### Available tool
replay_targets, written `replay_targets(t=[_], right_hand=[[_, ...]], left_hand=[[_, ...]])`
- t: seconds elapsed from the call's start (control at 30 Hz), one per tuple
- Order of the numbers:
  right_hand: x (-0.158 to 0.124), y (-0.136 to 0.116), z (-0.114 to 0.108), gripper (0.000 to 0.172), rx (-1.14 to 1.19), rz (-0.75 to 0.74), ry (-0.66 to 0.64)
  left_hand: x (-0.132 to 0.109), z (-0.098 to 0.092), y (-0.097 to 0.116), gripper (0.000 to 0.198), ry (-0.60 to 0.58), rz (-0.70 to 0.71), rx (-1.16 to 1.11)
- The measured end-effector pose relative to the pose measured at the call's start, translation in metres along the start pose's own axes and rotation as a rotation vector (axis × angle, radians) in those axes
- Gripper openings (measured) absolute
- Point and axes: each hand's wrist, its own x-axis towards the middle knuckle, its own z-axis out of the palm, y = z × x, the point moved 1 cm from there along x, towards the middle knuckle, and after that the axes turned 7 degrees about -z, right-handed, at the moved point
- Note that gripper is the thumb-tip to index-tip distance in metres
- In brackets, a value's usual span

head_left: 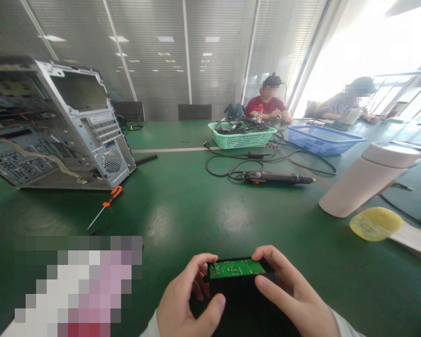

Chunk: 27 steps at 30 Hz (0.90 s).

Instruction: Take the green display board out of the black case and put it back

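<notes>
Low in the view, a black box (245, 299) with a green circuit board (236, 267) in its top sits between my two hands. My left hand (192, 297) grips its left end, fingers at the far corner and thumb on the near side. My right hand (289, 290) holds the right end, index finger over the far edge and thumb on the near rim. The lower part of the box is dark, so its shape there is hard to make out. To the left on the green table lies a screwdriver (107, 203) with an orange and black handle.
An opened computer case (91, 126) stands at left. Further back lie a corded electric screwdriver (277, 178), a green basket (243, 138) of cables and a blue basket (323, 140). A pale bottle (365, 180) and yellow object (375, 223) are right. Two people sit beyond.
</notes>
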Motion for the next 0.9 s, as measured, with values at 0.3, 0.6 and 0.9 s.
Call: replay_targets(t=[0.3, 0.6, 0.9], right_hand=[[-0.0004, -0.0007, 0.0013, 0.046, 0.019, -0.008, 0.021], [-0.0005, -0.0009, -0.0003, 0.041, -0.063, -0.012, 0.02], [-0.0009, -0.0015, 0.0017, 0.045, 0.053, 0.015, 0.001]], left_hand=[[-0.0003, 0.0008, -0.0007, 0.038, 0.016, 0.021, -0.024], [-0.0001, 0.0011, 0.0002, 0.037, 0.019, 0.006, -0.015], [-0.0007, 0.0003, 0.0004, 0.038, 0.027, 0.013, 0.001]])
